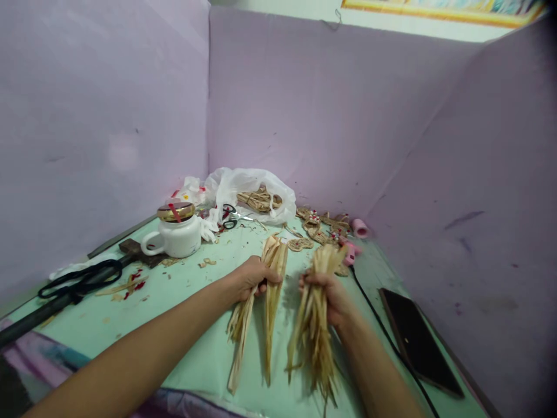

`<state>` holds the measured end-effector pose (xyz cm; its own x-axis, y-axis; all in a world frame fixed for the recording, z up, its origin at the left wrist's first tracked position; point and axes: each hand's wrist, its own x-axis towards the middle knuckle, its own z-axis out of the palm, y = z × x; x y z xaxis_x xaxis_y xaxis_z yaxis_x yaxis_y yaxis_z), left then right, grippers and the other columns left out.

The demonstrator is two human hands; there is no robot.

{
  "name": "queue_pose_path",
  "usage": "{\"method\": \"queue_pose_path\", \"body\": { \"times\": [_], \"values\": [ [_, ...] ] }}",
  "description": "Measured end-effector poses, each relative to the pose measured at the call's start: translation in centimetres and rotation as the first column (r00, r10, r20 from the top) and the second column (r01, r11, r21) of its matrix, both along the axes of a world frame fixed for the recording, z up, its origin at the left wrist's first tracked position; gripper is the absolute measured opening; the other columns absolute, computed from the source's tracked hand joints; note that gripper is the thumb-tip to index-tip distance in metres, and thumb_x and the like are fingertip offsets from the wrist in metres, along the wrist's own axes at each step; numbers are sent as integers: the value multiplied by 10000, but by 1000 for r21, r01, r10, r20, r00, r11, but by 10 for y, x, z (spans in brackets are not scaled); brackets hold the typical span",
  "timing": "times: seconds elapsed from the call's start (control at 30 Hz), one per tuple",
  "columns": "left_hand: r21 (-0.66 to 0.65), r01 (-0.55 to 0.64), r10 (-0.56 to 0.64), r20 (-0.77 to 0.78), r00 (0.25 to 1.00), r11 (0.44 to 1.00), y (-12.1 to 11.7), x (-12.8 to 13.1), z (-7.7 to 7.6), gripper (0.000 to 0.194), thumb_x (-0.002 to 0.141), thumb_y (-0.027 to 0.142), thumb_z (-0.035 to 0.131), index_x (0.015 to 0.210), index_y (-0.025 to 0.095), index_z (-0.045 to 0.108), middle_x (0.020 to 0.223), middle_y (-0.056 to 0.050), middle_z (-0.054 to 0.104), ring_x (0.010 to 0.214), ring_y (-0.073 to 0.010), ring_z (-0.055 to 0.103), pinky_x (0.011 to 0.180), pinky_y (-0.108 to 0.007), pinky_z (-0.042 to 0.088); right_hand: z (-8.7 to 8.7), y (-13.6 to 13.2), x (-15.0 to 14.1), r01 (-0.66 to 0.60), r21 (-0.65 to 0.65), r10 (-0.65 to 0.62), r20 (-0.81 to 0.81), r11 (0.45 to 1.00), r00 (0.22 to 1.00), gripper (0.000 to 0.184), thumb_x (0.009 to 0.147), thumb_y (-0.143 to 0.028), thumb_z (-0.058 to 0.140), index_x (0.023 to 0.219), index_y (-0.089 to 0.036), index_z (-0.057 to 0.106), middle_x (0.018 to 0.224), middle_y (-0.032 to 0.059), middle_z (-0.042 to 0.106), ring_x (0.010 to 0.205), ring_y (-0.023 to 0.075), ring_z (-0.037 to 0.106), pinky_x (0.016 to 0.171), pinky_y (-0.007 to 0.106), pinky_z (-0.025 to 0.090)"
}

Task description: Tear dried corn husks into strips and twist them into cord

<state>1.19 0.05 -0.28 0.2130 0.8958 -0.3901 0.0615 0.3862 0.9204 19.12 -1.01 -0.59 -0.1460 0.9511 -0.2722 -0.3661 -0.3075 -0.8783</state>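
My left hand [256,275] is closed around a few long, dry straw-coloured strips [272,302], which look like dried plant leaves and hang down over the table. In my right hand [329,293] is a thicker bundle of dried strips [317,337], gripped near its upper part, with frayed ends pointing towards me. The two bunches are apart, side by side above the table. Just beyond my right hand lies a pink glue gun [349,253] with a black cord. Braided pieces [319,232] of similar fibre lie behind it.
A white mug [183,238] with a gold lid, black-handled scissors [230,216] and a plastic bag [278,194] of strips stand at the back. Left is a hammer-like tool [141,252] with black cord [80,280]. A dark phone or tablet [420,342] lies right. Pale purple walls enclose the green table [209,325].
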Motion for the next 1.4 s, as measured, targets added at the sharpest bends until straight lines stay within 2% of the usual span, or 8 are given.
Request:
{"method": "queue_pose_path", "body": {
  "times": [0.03,0.1,0.3,0.53,0.73,0.97,1.2,1.4],
  "values": [
    [6,11,-11,-1,1000,1000,-2,2,1,90,528,140,606,565,111,529,373,26,460,284,-51,326,270,-171,183,-5,-1,-10,-47,-130,46,-7,990,999,112,502,-40,537,537,-135,585,516,30,585,462,112,543,472,225,484],
    [25,26,-25,-10,1000,999,-6,5,2,76,519,132,594,580,108,557,378,30,464,283,-50,324,268,-171,188,-12,-6,-24,-81,-207,82,-6,975,997,81,535,-67,553,558,-119,610,501,32,591,444,100,531,461,203,466],
    [55,47,-45,-33,998,997,-10,10,-4,84,461,79,561,515,125,516,374,45,447,291,-47,331,274,-171,217,-14,-15,-32,-7,38,3,95,999,995,207,499,-193,732,666,-110,643,550,25,620,448,101,517,409,192,383],
    [21,53,-53,36,998,998,-4,8,-11,131,491,143,598,611,101,570,407,23,477,302,-49,333,279,-171,187,-13,-12,-30,16,59,-22,106,998,994,162,482,-163,719,598,-113,617,485,-2,572,400,85,458,410,208,368],
    [-7,-10,10,42,999,1000,-5,9,-11,99,474,99,578,563,108,538,361,41,429,296,-48,323,281,-166,172,-12,-14,-33,20,73,-29,129,997,991,188,498,-153,696,669,-106,631,576,27,624,457,107,515,426,206,388],
    [1,-14,14,19,1000,1000,-5,9,-9,86,472,101,586,507,110,508,335,32,422,287,-53,328,277,-172,197,-16,-15,-35,16,133,-42,199,991,979,91,511,-102,621,600,-110,602,471,-9,565,413,101,483,423,209,392],
    [35,-14,15,-13,1000,999,-7,11,-7,102,481,109,577,536,125,492,359,40,419,297,-59,332,274,-176,195,-12,-18,-36,-68,125,54,114,990,992,164,547,-151,629,708,-122,638,595,38,649,506,163,570,505,260,450],
    [91,-23,31,-78,997,996,-7,11,-10,125,470,104,568,487,142,450,339,51,382,301,-58,311,285,-188,195,-17,-14,-33,1,144,-35,239,990,970,144,498,-135,652,635,-115,612,523,17,612,459,143,535,476,247,431]
  ]
}}
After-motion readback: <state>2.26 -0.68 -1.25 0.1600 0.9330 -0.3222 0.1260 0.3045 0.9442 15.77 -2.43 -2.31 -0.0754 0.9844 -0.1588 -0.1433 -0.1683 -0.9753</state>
